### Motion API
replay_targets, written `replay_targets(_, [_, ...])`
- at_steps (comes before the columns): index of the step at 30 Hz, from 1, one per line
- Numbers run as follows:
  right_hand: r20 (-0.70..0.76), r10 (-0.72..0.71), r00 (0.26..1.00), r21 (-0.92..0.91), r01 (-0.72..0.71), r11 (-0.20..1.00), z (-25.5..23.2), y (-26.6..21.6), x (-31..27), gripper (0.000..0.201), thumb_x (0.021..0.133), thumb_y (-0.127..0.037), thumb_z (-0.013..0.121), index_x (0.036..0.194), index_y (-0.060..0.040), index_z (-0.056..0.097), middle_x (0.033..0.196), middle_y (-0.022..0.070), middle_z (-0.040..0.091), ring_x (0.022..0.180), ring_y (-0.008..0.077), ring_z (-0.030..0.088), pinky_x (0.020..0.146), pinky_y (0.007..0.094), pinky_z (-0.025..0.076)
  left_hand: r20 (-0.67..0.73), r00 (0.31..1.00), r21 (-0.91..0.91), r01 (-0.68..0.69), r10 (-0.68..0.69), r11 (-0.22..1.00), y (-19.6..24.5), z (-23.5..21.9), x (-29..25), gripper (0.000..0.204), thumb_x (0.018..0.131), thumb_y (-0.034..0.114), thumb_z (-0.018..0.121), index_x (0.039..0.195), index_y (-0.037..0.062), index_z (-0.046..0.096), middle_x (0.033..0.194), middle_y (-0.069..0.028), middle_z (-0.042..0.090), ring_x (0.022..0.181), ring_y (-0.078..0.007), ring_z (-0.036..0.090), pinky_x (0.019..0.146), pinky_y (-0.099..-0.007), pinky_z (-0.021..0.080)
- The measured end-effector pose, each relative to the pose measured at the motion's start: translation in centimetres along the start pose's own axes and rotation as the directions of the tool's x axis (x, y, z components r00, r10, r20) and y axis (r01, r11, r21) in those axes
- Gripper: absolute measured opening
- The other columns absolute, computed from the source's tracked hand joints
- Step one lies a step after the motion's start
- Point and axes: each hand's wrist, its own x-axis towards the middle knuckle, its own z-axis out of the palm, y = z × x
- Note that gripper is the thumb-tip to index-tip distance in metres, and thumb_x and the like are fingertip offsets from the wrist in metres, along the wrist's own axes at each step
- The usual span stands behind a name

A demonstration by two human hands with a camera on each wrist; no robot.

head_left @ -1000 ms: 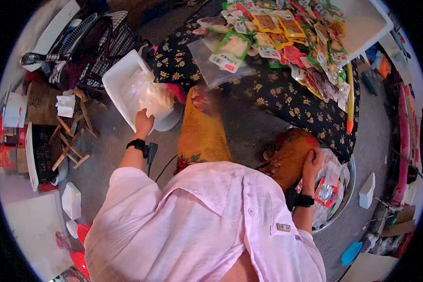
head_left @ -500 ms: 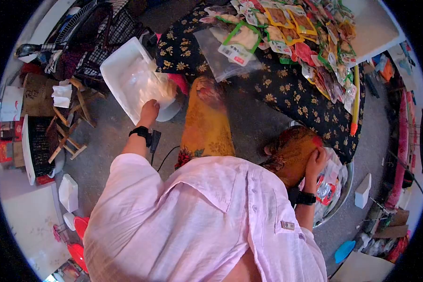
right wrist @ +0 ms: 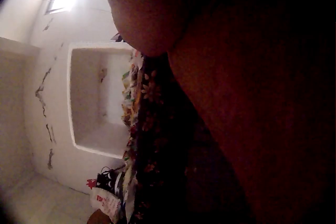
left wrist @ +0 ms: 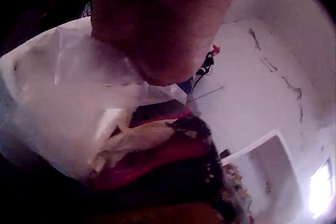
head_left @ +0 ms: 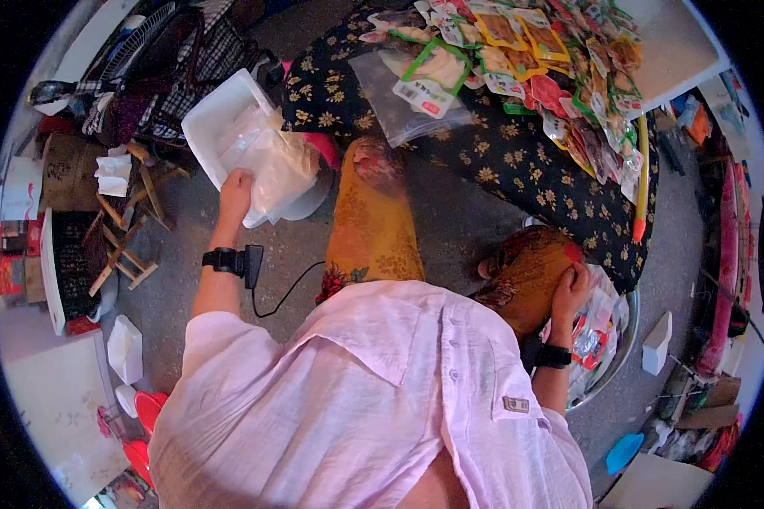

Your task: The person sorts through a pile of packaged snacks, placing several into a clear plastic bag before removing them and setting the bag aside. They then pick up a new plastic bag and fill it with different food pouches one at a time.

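Note:
My left hand [head_left: 236,197] grips the near edge of clear plastic bags [head_left: 272,165] at the near rim of a white foam box [head_left: 197,119]. In the left wrist view the clear plastic [left wrist: 68,92] stretches out from under the hand [left wrist: 157,35], whose fingertips are hidden. My right hand [head_left: 571,291] rests on the right knee, over patterned mustard trousers [head_left: 518,284], holding nothing. A clear zip bag [head_left: 399,106] lies flat on the dark flowered tablecloth [head_left: 526,182], beside a green-edged food packet [head_left: 437,76].
Several colourful food packets [head_left: 560,85] are heaped on the cloth beside a large white box [head_left: 671,59]. A yellow stick [head_left: 643,182] lies along the cloth's right edge. By the right leg stands a metal basin [head_left: 628,339] with packets. A wooden folding stool [head_left: 132,246] is at left.
My left hand has moved left and closer to my body, drawing the plastic over the foam box's near side. The head view shifted slightly at first. My right hand stays on the knee.

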Motion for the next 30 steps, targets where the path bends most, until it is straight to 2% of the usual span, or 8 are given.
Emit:
replay_targets(5, [-0.006,0.002,1.0,0.063,-0.002,0.998,-0.7,-0.1,0.2,0.02,0.072,-0.002,0.048,0.091,0.0014,0.051,0.096,0.017,0.051,0.094,0.029,0.046,0.084,0.0352,0.034,0.388,0.897,-0.665,0.432,-0.211,0.609,7.2,-3.6,-0.1,0.022,0.081,0.016,0.04,0.09,-0.0011,0.05,0.086,-0.0118,0.056,0.083,-0.0218,0.054,0.074,-0.032,0.043])
replay_targets(12, [0.155,0.056,0.986,0.654,-0.145,0.743,-2.1,-10.3,3.3,0.021,0.078,-0.009,0.05,0.097,-0.0009,0.049,0.096,0.0065,0.051,0.09,0.0131,0.046,0.079,0.0238,0.037,0.574,0.748,-0.819,0.536,0.333,0.206,18.6,-3.1,-2.1,0.024,0.081,0.009,0.04,0.102,-0.0028,0.045,0.097,-0.0134,0.052,0.09,-0.0226,0.053,0.078,-0.0335,0.043])
replay_targets(14, [0.304,-0.005,0.953,0.705,-0.221,0.674,-0.9,-12.9,3.7,0.021,0.079,-0.011,0.05,0.098,-0.0018,0.049,0.096,0.0055,0.05,0.088,0.0119,0.047,0.076,0.0236,0.038,0.506,0.699,-0.8,0.161,0.505,0.578,21.9,-1.2,-2.8,0.025,0.08,0.009,0.042,0.102,-0.0029,0.045,0.097,-0.0131,0.052,0.09,-0.0215,0.053,0.078,-0.0328,0.043])
replay_targets(17, [0.642,-0.042,0.765,0.738,-0.602,0.306,1.6,-15.8,3.3,0.03,0.08,-0.016,0.05,0.107,-0.0045,0.042,0.1,0.0049,0.049,0.091,0.0151,0.048,0.074,0.0278,0.04,0.592,0.522,-0.801,0.301,0.614,0.517,26.3,1.2,-4.0,0.028,0.08,0.012,0.046,0.104,-0.003,0.044,0.098,-0.0125,0.052,0.089,-0.0199,0.052,0.079,-0.0314,0.042])
replay_targets(19, [0.778,-0.187,0.6,0.609,-0.793,-0.012,2.9,-16.3,3.2,0.044,0.079,-0.025,0.052,0.116,-0.0074,0.035,0.108,0.0052,0.046,0.097,0.0189,0.048,0.077,0.0335,0.041,0.695,0.31,-0.615,0.724,0.648,0.313,30.6,1.4,-5.4,0.03,0.08,0.013,0.047,0.104,-0.0031,0.044,0.099,-0.0127,0.052,0.089,-0.0199,0.052,0.079,-0.0314,0.042])
replay_targets(22, [0.676,-0.476,0.563,0.506,-0.824,-0.255,3.2,-17.4,4.0,0.055,0.077,-0.035,0.053,0.121,-0.0098,0.03,0.116,0.006,0.042,0.103,0.0208,0.045,0.081,0.0388,0.04,0.67,0.208,-0.525,0.811,0.712,0.257,32.4,3.5,-6.3,0.032,0.08,0.016,0.048,0.105,-0.0031,0.043,0.1,-0.0129,0.052,0.09,-0.0204,0.052,0.079,-0.0326,0.042])
replay_targets(28, [0.632,-0.492,0.6,0.51,-0.799,-0.319,2.1,-17.0,4.6,0.061,0.074,-0.039,0.054,0.122,-0.01,0.029,0.12,0.0058,0.039,0.106,0.0209,0.043,0.083,0.041,0.039,0.597,0.13,-0.388,0.91,0.792,0.144,34.2,3.8,-7.1,0.034,0.08,0.018,0.047,0.107,-0.0028,0.042,0.103,-0.0144,0.051,0.093,-0.0231,0.052,0.082,-0.0362,0.041])
replay_targets(30, [0.627,-0.481,0.613,0.5,-0.79,-0.354,1.7,-17.0,4.5,0.057,0.075,-0.036,0.055,0.12,-0.0093,0.032,0.117,0.0064,0.042,0.103,0.0208,0.045,0.081,0.04,0.041,0.628,0.25,-0.594,0.766,0.737,0.246,34.9,2.9,-7.8,0.036,0.08,0.019,0.048,0.107,-0.0028,0.042,0.103,-0.0151,0.051,0.094,-0.0242,0.051,0.083,-0.0382,0.041])
